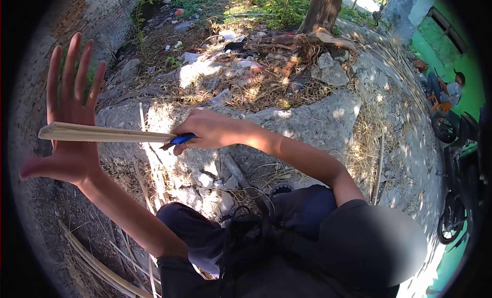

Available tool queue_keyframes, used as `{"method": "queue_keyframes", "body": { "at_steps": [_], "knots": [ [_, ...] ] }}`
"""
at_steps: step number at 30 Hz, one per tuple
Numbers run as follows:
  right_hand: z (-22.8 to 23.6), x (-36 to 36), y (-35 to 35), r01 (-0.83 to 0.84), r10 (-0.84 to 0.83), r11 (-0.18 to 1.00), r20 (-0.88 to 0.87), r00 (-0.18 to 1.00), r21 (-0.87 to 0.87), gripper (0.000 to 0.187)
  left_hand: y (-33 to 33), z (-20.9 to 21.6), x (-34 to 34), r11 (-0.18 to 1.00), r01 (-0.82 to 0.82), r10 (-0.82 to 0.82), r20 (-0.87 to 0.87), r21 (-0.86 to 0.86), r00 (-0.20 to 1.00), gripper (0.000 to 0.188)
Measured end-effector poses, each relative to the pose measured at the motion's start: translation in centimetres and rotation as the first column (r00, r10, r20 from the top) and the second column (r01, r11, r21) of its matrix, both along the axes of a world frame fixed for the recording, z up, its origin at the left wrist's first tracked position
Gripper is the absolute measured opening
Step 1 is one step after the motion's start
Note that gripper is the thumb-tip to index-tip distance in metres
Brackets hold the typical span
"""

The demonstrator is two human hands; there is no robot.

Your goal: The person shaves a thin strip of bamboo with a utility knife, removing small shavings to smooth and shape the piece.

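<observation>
Your right hand closed around a blue handle and the stick's right end, stick extending left, crossing before your open left hand, fingers spread.

dappled sunlight bleaches patches of ground; edges curve into black.

Worn on the person's head, the left of two side-by-side fisheye lenses looks down and forward over the knees. The left hand and right hand show at close range, forearms entering from below. Beyond them, the ground runs to a tree trunk at the top edge, while a brick wall and a green wall curve along the rim.
</observation>
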State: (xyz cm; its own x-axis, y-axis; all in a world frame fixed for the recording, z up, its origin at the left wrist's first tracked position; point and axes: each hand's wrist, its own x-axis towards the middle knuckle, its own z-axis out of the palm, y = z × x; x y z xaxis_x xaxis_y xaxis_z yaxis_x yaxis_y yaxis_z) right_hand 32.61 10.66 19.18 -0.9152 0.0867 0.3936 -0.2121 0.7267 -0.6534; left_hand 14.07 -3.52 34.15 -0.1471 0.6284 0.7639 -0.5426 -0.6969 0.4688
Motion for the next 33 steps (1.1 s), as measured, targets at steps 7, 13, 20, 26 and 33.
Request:
{"method": "queue_keyframes", "body": {
  "at_steps": [7, 13, 20, 26, 33],
  "knots": [
    [0.0, -0.7, 0.1, 0.068, -0.066, 0.997, 0.048, 0.997, -0.026, 0.030, -0.2, 0.3, 0.2, 0.989, -0.111, 0.075, -0.304, -0.102, 0.950, 0.060],
    [-0.7, 1.4, 0.5, 0.099, -0.142, 0.962, -0.154, 0.978, -0.256, 0.028, -0.2, -0.4, 0.2, 0.917, -0.384, 0.361, -0.184, -0.108, 0.914, 0.060],
    [-1.9, 4.1, -3.1, 0.240, -0.261, 0.466, 0.127, 0.957, -0.852, 0.028, -2.4, -2.1, 0.0, 0.858, -0.510, 0.500, -0.122, -0.068, 0.857, 0.052],
    [-5.2, 4.9, -6.8, 0.238, -0.124, 0.501, 0.203, 0.971, -0.832, 0.032, -5.6, -3.6, -0.6, 0.854, -0.510, 0.519, -0.155, 0.099, 0.840, 0.048],
    [-9.0, 6.4, -8.3, 0.224, -0.053, 0.598, 0.241, 0.969, -0.769, 0.034, -7.5, -5.0, 7.5, 0.203, -0.976, 0.976, 0.089, -0.075, 0.196, 0.045]
  ]
}}
